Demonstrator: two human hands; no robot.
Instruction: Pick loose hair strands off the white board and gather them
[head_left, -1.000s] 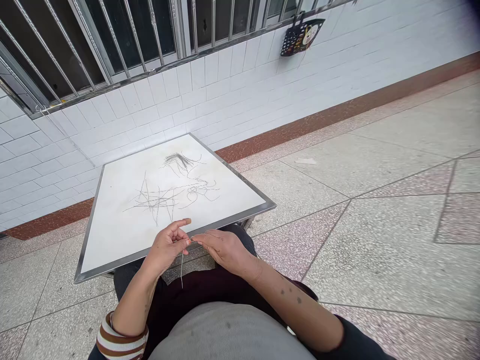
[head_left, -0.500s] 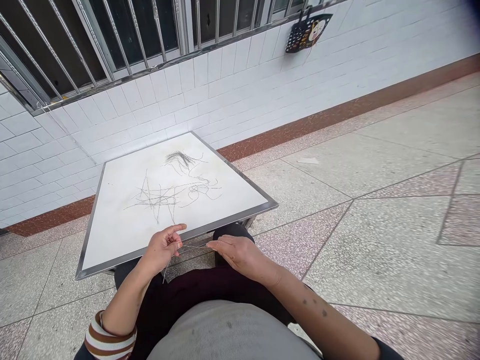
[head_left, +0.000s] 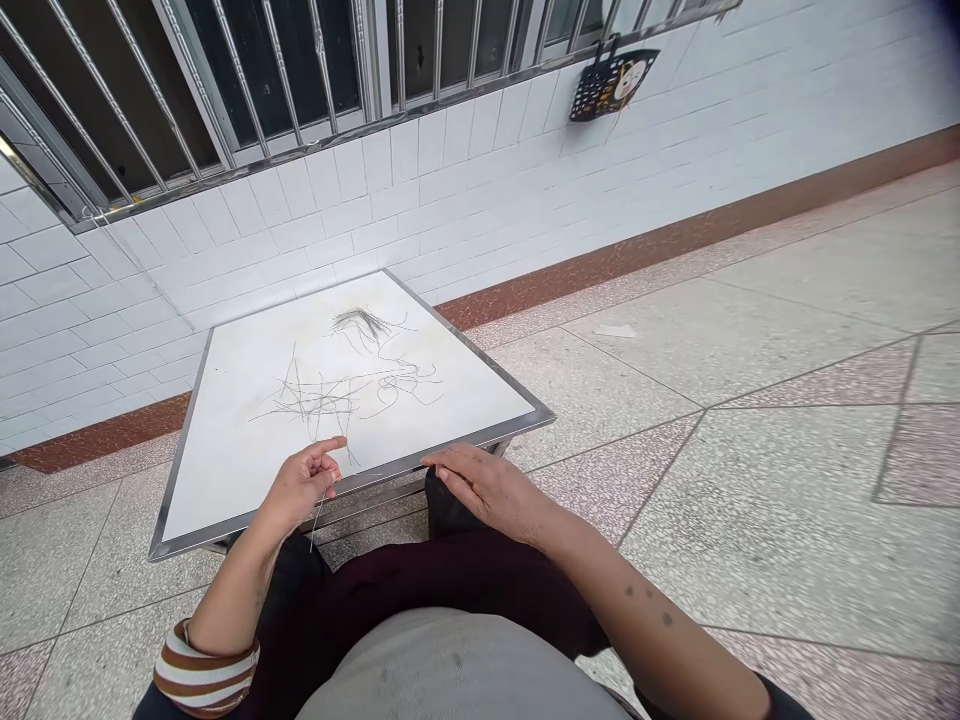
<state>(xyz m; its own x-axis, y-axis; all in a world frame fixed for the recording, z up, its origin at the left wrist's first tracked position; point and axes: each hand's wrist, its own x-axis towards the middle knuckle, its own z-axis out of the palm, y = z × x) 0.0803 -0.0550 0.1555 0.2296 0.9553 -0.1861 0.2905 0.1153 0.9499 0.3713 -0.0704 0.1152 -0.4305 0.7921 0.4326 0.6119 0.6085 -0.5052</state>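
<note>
My left hand (head_left: 301,484) and my right hand (head_left: 487,485) are held apart over the near edge of a low white table (head_left: 240,470) with a metal rim. Each hand pinches an end of a thin strand (head_left: 379,476) stretched between them, and a short tail hangs below the left hand. Several loose dark strands (head_left: 322,398) lie scattered on the tabletop, and a small dark tuft (head_left: 360,320) lies nearer the far edge.
A white tiled wall (head_left: 465,190) with a barred window (head_left: 225,70) stands behind the table. A dark basket (head_left: 611,80) hangs from the bars at the right. Speckled floor tiles (head_left: 750,450) spread to the right, with a small white scrap (head_left: 615,330) on them.
My hands have moved apart, the left going left and up, the right going right, and the strand between them has been drawn out longer.
</note>
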